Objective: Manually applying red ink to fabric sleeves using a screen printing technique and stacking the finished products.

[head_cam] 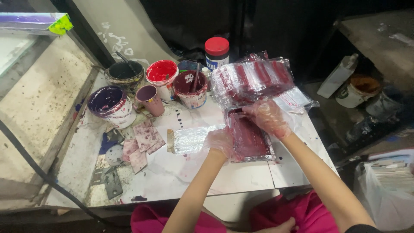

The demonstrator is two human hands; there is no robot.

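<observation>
Both my hands wear thin clear plastic gloves. My left hand [221, 142] grips the left edge of a flat stack of dark red cards in clear sleeves [250, 139] lying on the white table [172, 170]. My right hand [266, 116] presses on the stack's top end. Just behind it a bigger fanned heap of clear-wrapped red cards [252, 80] rests on the table. A shiny silver foil sheet [192, 139] lies to the left of my left hand.
Several ink tubs stand at the back: a purple one [110, 103], a black one [125, 73], a red one [162, 77], a maroon one [190, 88], plus a mauve cup [149, 99] and a red-lidded jar [217, 51]. Stained paper scraps [142, 142] lie left.
</observation>
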